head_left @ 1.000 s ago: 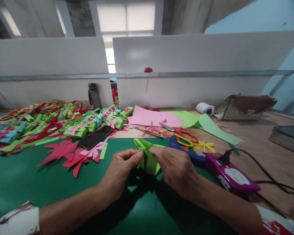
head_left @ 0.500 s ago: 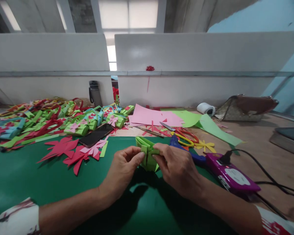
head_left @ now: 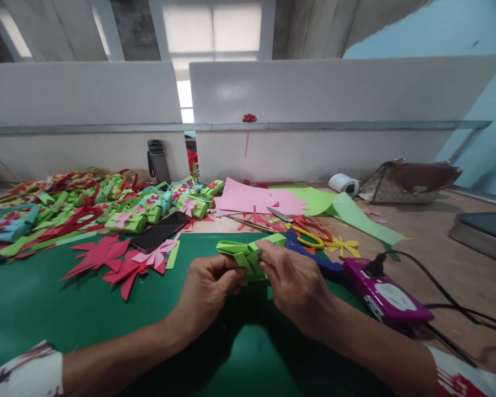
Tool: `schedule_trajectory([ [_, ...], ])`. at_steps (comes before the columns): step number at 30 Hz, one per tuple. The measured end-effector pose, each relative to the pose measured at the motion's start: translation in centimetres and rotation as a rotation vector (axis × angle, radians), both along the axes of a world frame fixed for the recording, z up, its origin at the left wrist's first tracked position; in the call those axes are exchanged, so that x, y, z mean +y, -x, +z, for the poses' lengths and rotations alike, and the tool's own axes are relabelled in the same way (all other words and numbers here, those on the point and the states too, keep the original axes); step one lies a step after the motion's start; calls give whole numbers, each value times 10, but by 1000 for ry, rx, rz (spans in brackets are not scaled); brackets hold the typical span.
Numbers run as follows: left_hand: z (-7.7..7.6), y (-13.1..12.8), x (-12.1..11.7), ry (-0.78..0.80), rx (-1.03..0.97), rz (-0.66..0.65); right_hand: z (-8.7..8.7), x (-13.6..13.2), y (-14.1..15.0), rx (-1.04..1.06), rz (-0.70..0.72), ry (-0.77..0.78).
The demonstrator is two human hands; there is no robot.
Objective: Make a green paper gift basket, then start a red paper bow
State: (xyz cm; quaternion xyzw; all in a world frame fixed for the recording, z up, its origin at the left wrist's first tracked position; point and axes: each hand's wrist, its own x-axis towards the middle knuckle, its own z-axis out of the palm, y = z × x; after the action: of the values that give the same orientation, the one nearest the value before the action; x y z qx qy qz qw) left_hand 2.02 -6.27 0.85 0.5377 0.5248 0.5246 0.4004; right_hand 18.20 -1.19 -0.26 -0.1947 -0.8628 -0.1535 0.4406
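Observation:
Between my two hands is a small folded light-green paper bag (head_left: 248, 255), held above the green mat (head_left: 144, 325). The thumb and fingers of my left hand (head_left: 210, 286) pinch its left side. My right hand (head_left: 295, 281) is closed on its right side, fingers pressed at the folded strips on the front. A strip end of the same green pokes out behind the right fingers. Red paper flowers (head_left: 103, 255) and a pink paper flower (head_left: 159, 253) lie left of my hands. A blue glue gun (head_left: 314, 258) rests just beyond my right hand.
Finished paper bags (head_left: 128, 218) are heaped at the left by a black phone (head_left: 160, 230) and a bottle (head_left: 157, 161). Behind the hands are pink sheets (head_left: 252, 197), scissors (head_left: 310, 234) and tweezers (head_left: 250, 223). A purple power strip (head_left: 388, 292) with black cords lies right, before a handbag (head_left: 413, 182).
The green paper bag has been turned and tilted, so its opening now faces more to the left, and a strip shows past my right fingers. Both hands still grip it.

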Motion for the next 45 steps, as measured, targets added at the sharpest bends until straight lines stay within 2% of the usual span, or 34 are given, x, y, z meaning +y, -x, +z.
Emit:
schedule_trajectory([
  [6,-4,0,-1,138,-198,-70,4,-2,2,-50,31,-13],
  [10,-12,5,2,223,-439,-82,6,-3,6,-98,39,-7],
  [14,-13,8,0,271,-635,-119,5,-3,9,-136,57,-22],
  [19,-14,7,-6,350,-688,-216,-1,-4,8,-159,29,-56],
  [24,-19,10,-14,438,-679,-246,-4,-1,6,-205,25,-69],
  [27,-18,18,-22,437,-473,-243,-6,1,6,-229,26,-25],
  [29,-17,26,-26,294,-116,-203,-7,1,6,-245,31,3],
  [30,-17,32,-27,145,95,-163,-8,0,5,-260,39,17],
  [32,-19,43,-25,-345,479,-56,-8,-1,5,-296,65,40],
  [33,-21,48,-22,-540,628,-14,-9,-2,5,-310,81,46],
  [34,-23,53,-19,-664,754,12,-9,-3,5,-319,94,47],
  [35,-25,57,-16,-723,859,38,-9,-4,5,-327,103,47],
  [39,-33,64,-7,-739,1097,40,-9,-7,4,-367,109,40],
  [45,-36,59,-5,-684,1098,-1,-6,-10,2,-428,107,8],
])
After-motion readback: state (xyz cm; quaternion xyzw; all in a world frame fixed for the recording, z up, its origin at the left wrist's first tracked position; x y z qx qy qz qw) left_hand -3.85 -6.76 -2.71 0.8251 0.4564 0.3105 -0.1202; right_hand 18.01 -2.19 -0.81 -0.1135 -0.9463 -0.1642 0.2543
